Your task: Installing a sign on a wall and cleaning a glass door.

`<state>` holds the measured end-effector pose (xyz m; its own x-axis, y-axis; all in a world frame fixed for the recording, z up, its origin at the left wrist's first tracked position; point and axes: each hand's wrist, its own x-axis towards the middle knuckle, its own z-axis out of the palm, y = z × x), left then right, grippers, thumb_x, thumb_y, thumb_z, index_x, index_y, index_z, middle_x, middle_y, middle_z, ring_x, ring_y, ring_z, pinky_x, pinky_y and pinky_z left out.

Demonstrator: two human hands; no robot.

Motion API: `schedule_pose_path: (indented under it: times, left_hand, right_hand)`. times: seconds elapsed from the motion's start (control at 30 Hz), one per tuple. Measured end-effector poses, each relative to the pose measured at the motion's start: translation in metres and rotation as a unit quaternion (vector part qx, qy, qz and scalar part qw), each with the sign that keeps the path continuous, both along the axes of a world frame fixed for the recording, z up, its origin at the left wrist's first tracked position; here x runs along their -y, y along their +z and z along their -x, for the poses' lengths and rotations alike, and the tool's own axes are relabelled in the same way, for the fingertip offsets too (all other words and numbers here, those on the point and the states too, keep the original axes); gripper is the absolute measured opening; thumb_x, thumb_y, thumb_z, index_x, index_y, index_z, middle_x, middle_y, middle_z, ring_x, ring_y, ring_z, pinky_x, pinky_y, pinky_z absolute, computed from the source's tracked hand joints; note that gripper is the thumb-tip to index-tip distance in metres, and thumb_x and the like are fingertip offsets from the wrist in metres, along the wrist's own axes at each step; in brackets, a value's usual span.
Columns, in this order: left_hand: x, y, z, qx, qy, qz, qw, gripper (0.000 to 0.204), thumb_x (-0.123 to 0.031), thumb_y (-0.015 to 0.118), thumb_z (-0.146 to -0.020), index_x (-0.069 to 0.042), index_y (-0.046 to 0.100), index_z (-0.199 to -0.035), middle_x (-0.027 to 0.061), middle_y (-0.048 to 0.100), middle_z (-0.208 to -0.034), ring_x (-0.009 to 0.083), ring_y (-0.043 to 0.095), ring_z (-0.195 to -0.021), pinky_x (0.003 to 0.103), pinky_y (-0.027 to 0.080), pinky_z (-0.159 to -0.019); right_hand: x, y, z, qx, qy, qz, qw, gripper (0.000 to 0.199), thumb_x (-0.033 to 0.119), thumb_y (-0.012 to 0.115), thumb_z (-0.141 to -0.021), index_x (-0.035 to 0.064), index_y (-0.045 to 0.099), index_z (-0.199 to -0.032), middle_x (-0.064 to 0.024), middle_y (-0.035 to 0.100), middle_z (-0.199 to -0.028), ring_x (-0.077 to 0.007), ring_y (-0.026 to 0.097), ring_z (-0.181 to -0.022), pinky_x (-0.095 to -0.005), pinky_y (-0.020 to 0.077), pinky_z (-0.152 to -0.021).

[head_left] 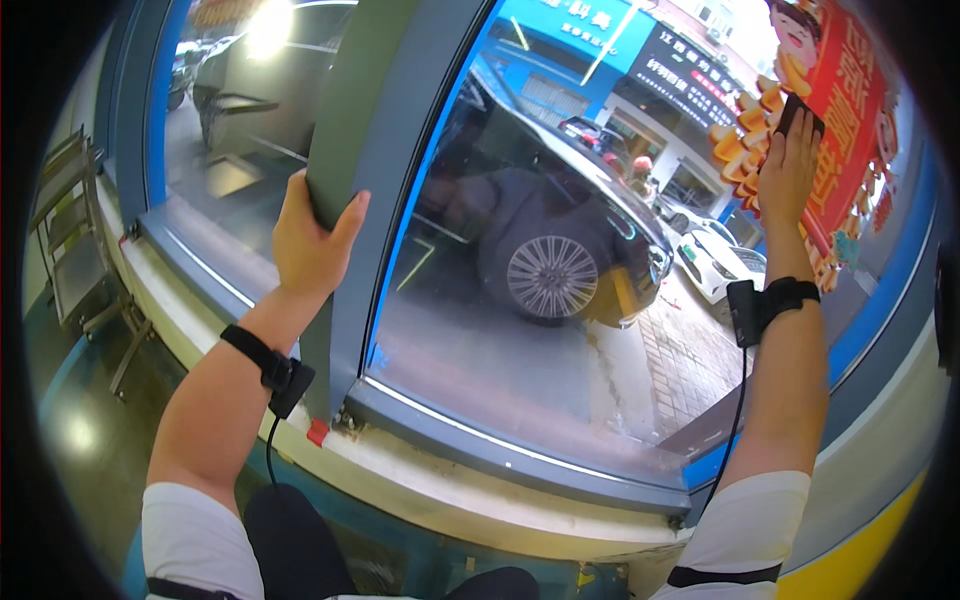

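My left hand [312,240] is wrapped round the grey vertical window post [355,150], its thumb on the near side and the other fingers mostly hidden behind. High on the right, my right hand [790,165] presses a small dark flat pad [800,115] against the window glass [450,330]. I cannot make out what the pad is made of. It lies beside a red poster [850,110] with gold, coin-like shapes along its left edge. Each wrist wears a black strap with a small box and a cable.
A pale sill [430,450] runs below the window frame, with a red scrap [318,432] on it near the post. Metal chairs [85,250] stand at the left. Beyond the glass are a dark car [550,220], a white car [715,260] and shopfronts.
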<state>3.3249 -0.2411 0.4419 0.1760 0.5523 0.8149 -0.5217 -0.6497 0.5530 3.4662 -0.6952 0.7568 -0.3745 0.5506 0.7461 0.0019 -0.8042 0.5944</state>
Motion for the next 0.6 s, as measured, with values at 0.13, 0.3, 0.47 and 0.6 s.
schedule_pose_path:
  times: [0.13, 0.3, 0.47, 0.6]
  left_hand:
    - [-0.002, -0.006, 0.003, -0.024, 0.028, 0.003, 0.999, 0.041, -0.033, 0.076, -0.087, -0.007, 0.057, -0.113, 0.0134, 0.068, -0.098, 0.0341, 0.067, -0.088, 0.039, 0.053, -0.078]
    - [0.006, 0.0, 0.007, -0.017, 0.026, -0.005, 1.0, 0.04, -0.033, 0.075, -0.088, -0.007, 0.057, -0.113, 0.0133, 0.068, -0.098, 0.0343, 0.067, -0.087, 0.039, 0.053, -0.078]
    - [-0.008, -0.009, 0.001, -0.014, 0.042, -0.014, 0.999, 0.039, -0.031, 0.075, -0.089, -0.006, 0.058, -0.113, 0.013, 0.068, -0.095, 0.0327, 0.066, -0.084, 0.038, 0.052, -0.077]
    - [-0.008, -0.007, -0.004, -0.007, 0.013, -0.019, 1.0, 0.038, -0.029, 0.075, -0.09, -0.005, 0.058, -0.113, 0.0136, 0.068, -0.094, 0.0327, 0.065, -0.082, 0.038, 0.052, -0.076]
  right_hand:
    - [-0.016, 0.023, -0.013, 0.03, -0.038, -0.085, 0.995, 0.049, 0.021, 0.05, -0.1, 0.0019, 0.048, -0.145, -0.0221, 0.046, -0.149, -0.0417, 0.044, -0.136, -0.0501, 0.033, -0.116]
    - [-0.13, -0.001, -0.005, -0.127, 0.013, 0.012, 0.992, 0.025, 0.016, 0.056, -0.094, 0.0039, 0.068, -0.112, -0.016, 0.064, -0.122, -0.0368, 0.058, -0.113, -0.046, 0.0473, -0.097]
    - [-0.247, -0.145, 0.025, -0.214, 0.074, 0.219, 0.949, 0.052, 0.008, 0.052, -0.09, 0.0095, 0.055, -0.142, -0.0077, 0.051, -0.151, -0.0268, 0.043, -0.142, -0.0412, 0.0318, -0.119]
    - [-0.196, -0.155, 0.031, -0.292, 0.106, 0.324, 0.894, 0.053, 0.014, 0.056, -0.091, 0.0144, 0.053, -0.144, -0.007, 0.048, -0.154, -0.0284, 0.036, -0.147, -0.045, 0.0305, -0.121]
